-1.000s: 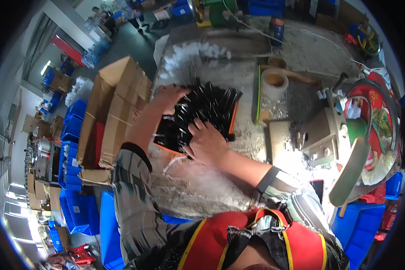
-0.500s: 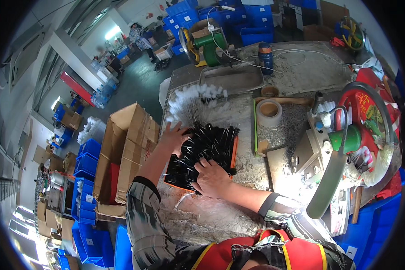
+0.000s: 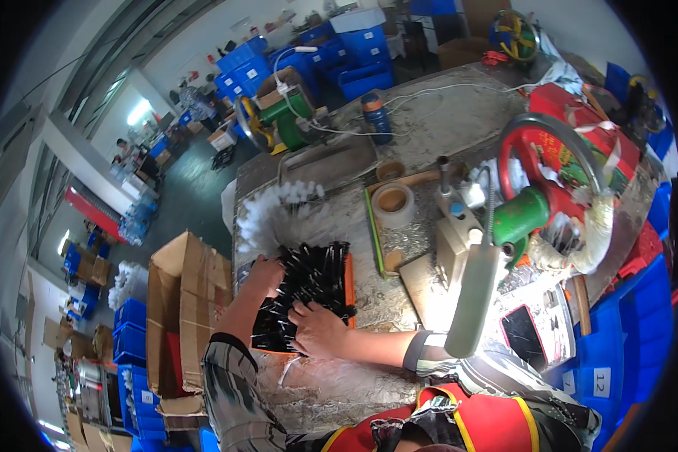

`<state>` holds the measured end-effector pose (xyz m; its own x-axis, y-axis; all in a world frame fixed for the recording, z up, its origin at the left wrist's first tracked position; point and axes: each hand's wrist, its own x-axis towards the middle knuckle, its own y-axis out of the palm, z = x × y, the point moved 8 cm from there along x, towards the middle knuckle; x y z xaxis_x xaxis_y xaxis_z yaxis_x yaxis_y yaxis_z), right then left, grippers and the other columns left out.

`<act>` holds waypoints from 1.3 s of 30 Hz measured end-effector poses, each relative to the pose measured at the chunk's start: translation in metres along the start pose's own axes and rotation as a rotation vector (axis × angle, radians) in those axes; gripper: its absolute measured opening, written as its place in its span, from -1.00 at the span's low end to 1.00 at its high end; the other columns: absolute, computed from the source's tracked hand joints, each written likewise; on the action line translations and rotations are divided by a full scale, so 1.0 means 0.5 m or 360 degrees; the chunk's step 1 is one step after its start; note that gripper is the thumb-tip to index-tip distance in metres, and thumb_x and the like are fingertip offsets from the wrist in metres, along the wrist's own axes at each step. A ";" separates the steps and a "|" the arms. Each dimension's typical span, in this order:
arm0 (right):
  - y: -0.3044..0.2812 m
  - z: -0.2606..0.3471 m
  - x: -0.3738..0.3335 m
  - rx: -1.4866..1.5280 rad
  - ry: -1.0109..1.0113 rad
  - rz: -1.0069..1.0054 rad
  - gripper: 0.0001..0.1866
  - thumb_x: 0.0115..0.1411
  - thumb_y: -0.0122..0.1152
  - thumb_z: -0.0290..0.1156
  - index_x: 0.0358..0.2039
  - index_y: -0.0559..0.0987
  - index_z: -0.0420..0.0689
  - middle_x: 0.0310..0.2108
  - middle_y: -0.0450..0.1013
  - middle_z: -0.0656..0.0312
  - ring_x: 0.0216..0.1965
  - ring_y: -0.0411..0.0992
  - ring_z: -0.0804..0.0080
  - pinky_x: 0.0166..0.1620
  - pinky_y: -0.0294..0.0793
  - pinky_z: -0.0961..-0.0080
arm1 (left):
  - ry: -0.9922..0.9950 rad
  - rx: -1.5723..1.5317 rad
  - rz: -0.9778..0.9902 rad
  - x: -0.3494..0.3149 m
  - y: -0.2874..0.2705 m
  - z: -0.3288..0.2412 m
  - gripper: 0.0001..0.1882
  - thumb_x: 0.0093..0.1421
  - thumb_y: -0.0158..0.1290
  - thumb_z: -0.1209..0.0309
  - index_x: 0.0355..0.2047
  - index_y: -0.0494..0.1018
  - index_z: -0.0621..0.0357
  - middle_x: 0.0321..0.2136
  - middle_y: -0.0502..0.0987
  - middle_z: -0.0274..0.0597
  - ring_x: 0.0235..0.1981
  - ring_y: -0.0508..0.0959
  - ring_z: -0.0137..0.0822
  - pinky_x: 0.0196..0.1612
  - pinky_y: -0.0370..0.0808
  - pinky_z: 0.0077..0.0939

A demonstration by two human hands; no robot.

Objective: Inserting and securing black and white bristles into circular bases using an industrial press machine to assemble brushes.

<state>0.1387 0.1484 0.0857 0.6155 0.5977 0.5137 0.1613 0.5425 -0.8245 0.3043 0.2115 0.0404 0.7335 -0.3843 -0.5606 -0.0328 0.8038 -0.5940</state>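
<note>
A dense heap of thin, black-bristled brushes with pale wire ends fills a shallow orange tray on the worktable. My left hand is curled against the heap's left side, its fingertips partly hidden among the bristles. Lower on the heap, my right hand has its bent fingers closed into the brushes near the tray's front edge. How many brushes each hand grips cannot be made out. Beyond the tray fans out a bundle of thin wire stems with fluffy white tips.
An open cardboard box stands left of the table. To the right are a tape roll in a shallow tray of metal bits, a green machine with a red handwheel, a lit lamp and a phone. A blue bottle stands farther back.
The view has swung right, showing more of the machine and the phone. My left fingers, more spread before, are now curled in at the heap's side. My right hand stays on the brushes.
</note>
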 end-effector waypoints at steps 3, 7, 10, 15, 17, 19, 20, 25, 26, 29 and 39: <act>-0.017 0.025 -0.020 -0.0104 -0.0070 -0.0114 -0.71 -0.12 0.10 -0.14 -0.68 0.58 -0.10 -0.09 0.34 0.11 0.04 0.17 0.20 -0.02 0.20 0.31 | 0.0077 -0.0028 -0.0215 -0.002 0.008 0.006 -0.49 -0.32 0.24 0.29 -0.25 0.48 0.08 -0.20 0.46 -0.22 -0.04 0.37 -0.26 0.00 0.27 -0.27; -0.075 0.058 -0.072 0.0081 -0.0238 -0.0505 -0.75 -0.20 0.08 -0.21 -0.61 0.59 -0.09 -0.09 0.33 0.07 0.05 0.17 0.10 0.00 0.16 0.18 | 0.0151 -0.0191 -0.0339 0.045 -0.009 -0.003 -0.57 -0.32 0.18 0.39 -0.33 0.46 0.19 -0.25 0.47 -0.01 -0.14 0.45 -0.10 -0.05 0.36 -0.27; -0.055 0.096 -0.082 0.0175 -0.0434 -0.0458 -0.71 -0.25 0.09 -0.13 -0.72 0.54 -0.10 -0.17 0.34 0.08 -0.07 0.24 0.11 -0.08 0.20 0.16 | 0.0160 -0.0263 -0.0362 0.048 0.059 0.038 -0.65 -0.26 0.12 0.43 -0.35 0.47 0.22 -0.36 0.50 0.04 -0.24 0.50 -0.05 -0.19 0.44 -0.25; -0.008 0.092 -0.157 -0.0023 -0.0404 -0.0453 -0.64 -0.26 0.17 -0.02 -0.75 0.53 -0.10 -0.23 0.32 0.12 -0.17 0.26 0.13 -0.23 0.24 0.23 | 0.0622 0.0079 -0.0670 0.169 -0.138 -0.115 -0.69 -0.26 0.13 0.46 -0.39 0.50 0.20 -0.37 0.53 0.01 -0.27 0.53 -0.06 -0.19 0.45 -0.21; -0.014 0.091 -0.155 -0.0052 -0.0523 -0.0479 -0.61 -0.23 0.21 0.02 -0.75 0.54 -0.08 -0.17 0.29 0.10 -0.20 0.27 0.13 -0.27 0.26 0.25 | 0.0664 0.0150 -0.0634 0.184 -0.158 -0.144 -0.70 -0.26 0.13 0.46 -0.40 0.50 0.20 -0.37 0.53 0.01 -0.27 0.53 -0.06 -0.19 0.45 -0.21; -0.004 0.079 -0.167 -0.0084 -0.0435 -0.0510 -0.63 -0.23 0.20 0.00 -0.73 0.55 -0.08 -0.13 0.28 0.08 -0.19 0.28 0.12 -0.27 0.26 0.25 | 0.0768 0.0225 -0.0666 0.194 -0.214 -0.202 -0.70 -0.26 0.13 0.47 -0.41 0.50 0.19 -0.37 0.53 0.01 -0.27 0.53 -0.06 -0.19 0.45 -0.21; 0.009 0.078 -0.155 -0.0069 -0.0483 -0.0562 -0.64 -0.24 0.20 -0.01 -0.72 0.56 -0.08 -0.10 0.27 0.06 -0.19 0.28 0.12 -0.26 0.26 0.25 | 0.0734 0.0249 -0.0629 0.194 -0.210 -0.189 -0.71 -0.26 0.13 0.47 -0.41 0.50 0.19 -0.37 0.53 0.01 -0.27 0.53 -0.06 -0.19 0.45 -0.21; 0.030 0.070 -0.153 -0.0110 -0.0368 -0.0631 -0.71 -0.25 0.16 -0.11 -0.72 0.58 -0.09 -0.04 0.25 0.01 -0.15 0.29 0.10 -0.23 0.28 0.26 | 0.0771 0.0384 -0.0644 0.204 -0.335 -0.265 -0.72 -0.26 0.13 0.47 -0.42 0.51 0.19 -0.37 0.53 0.01 -0.27 0.53 -0.06 -0.19 0.46 -0.21; 0.030 0.076 -0.148 -0.0062 -0.0423 -0.0647 -0.71 -0.25 0.16 -0.11 -0.72 0.58 -0.09 -0.04 0.25 0.01 -0.15 0.29 0.10 -0.23 0.28 0.26 | 0.0720 0.0392 -0.0619 0.202 -0.342 -0.257 -0.72 -0.26 0.13 0.48 -0.43 0.51 0.19 -0.37 0.53 0.01 -0.28 0.53 -0.06 -0.19 0.46 -0.21; 0.022 0.059 -0.138 0.0157 -0.0289 -0.0493 -0.57 -0.17 0.13 -0.14 -0.25 0.51 -0.04 -0.04 0.27 0.02 -0.13 0.30 0.11 -0.21 0.29 0.25 | 0.0589 0.0399 -0.0541 0.201 -0.370 -0.243 -0.73 -0.26 0.13 0.48 -0.43 0.51 0.19 -0.37 0.54 0.01 -0.28 0.53 -0.06 -0.19 0.46 -0.21; 0.102 0.027 -0.154 0.0443 -0.0018 -0.0390 -0.64 0.01 -0.04 -0.28 -0.17 0.49 -0.08 0.12 0.17 0.10 0.07 0.19 0.13 0.10 0.16 0.22 | -0.0478 -0.0087 -0.0049 -0.092 -0.151 0.114 -0.76 -0.24 0.12 0.52 -0.44 0.53 0.19 -0.37 0.54 0.03 -0.24 0.54 -0.04 -0.21 0.48 -0.23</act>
<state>0.0890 0.1381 0.0073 0.5755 0.4358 0.6920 0.0859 0.8093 -0.5810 0.3115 0.1944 0.1438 0.9023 -0.2500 -0.3512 -0.0382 0.7651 -0.6428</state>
